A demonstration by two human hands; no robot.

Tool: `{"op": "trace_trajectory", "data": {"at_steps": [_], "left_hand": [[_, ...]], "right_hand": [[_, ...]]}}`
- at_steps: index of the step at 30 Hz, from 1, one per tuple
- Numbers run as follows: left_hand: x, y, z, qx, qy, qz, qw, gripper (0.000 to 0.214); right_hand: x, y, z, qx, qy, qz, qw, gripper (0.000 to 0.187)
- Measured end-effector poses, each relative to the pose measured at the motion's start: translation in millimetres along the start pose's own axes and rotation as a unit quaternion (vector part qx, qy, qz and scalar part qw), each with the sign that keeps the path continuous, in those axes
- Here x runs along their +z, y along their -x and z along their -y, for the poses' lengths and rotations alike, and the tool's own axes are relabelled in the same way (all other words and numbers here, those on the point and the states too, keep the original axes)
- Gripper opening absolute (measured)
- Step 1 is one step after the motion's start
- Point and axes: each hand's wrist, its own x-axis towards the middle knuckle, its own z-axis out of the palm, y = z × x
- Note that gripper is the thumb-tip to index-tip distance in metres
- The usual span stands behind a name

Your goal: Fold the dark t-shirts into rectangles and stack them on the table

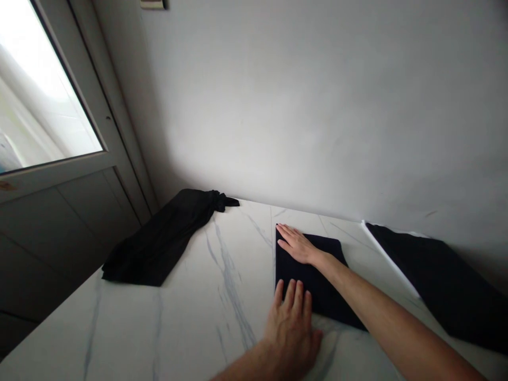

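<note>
Right hand: the right hand (297, 246) lies flat and open on the far part of the cloth, palm down, not clenched and not grasping - its fingers point up and to the left
Left hand: the left hand (288, 333) is also open and released; its spread fingers (291, 296) rest on the near part of the cloth, and the palm sits on the counter
Task's thing: a folded dark cloth (317, 296) lies on a white marble-pattern countertop (206, 328), between both hands and a little way from the back wall (317, 106)
Direction: it has four sides and looks almost square, so its long axis is hard to tell - perhaps it runs left to right
Look: very dark navy or black, flat and neat, with fairly straight edges
Edges: its left edge runs just beside a thin seam line in the counter
Room: to the left, a wide stretch of grey-veined marble reaches a crumpled black garment (159, 248), knotted at its far end; to the right, a narrower strip reaches a second dark cloth (440, 286) with a white edge (391, 259)
Rest: a door (103, 185) with a bright glass pane (43, 84) stands at the left
</note>
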Motion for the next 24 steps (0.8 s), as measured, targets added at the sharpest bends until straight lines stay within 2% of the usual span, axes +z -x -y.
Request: {"op": "trace_trajectory", "data": {"at_steps": [3,5,7,12,15,19,21,23,24], "left_hand": [[-4.8,0.6,1.4,-0.004,0.008,0.008,1.0,0.07],[-8.2,-1.0,2.6,-0.014,0.012,0.011,1.0,0.067],[-9.9,-3.7,3.8,-0.022,0.011,0.011,1.0,0.066],[-7.6,-8.7,5.7,-0.035,-0.019,0.024,0.999,0.066],[-8.6,-8.2,5.8,-0.047,-0.03,0.014,0.998,0.062],[-16.0,-10.3,6.3,-0.113,0.007,-0.027,0.993,0.058],[-22.5,-15.0,8.5,-0.172,0.086,-0.085,0.978,0.057],[-31.0,-22.2,12.6,-0.246,0.191,-0.139,0.94,0.054],[-35.8,-26.2,15.2,-0.284,0.244,-0.154,0.914,0.053]], "right_hand": [[-13.4,10.7,-5.0,0.016,-0.042,-0.039,0.998,0.069],[-21.9,33.1,-8.1,0.035,-0.057,-0.09,0.994,0.07],[-25.6,66.6,-7.3,0.043,-0.051,-0.106,0.992,0.069],[-20.5,156.5,11.1,0.042,-0.013,-0.027,0.999,0.067],[-15.9,194.0,17.7,0.086,-0.014,-0.061,0.994,0.066],[-1.6,227.0,13.9,0.146,-0.055,-0.11,0.982,0.063],[5.4,235.8,10.5,0.191,-0.098,-0.183,0.959,0.061],[6.9,239.7,8.7,0.242,-0.17,-0.245,0.923,0.06],[5.1,240.2,8.5,0.265,-0.214,-0.252,0.906,0.06]]}}
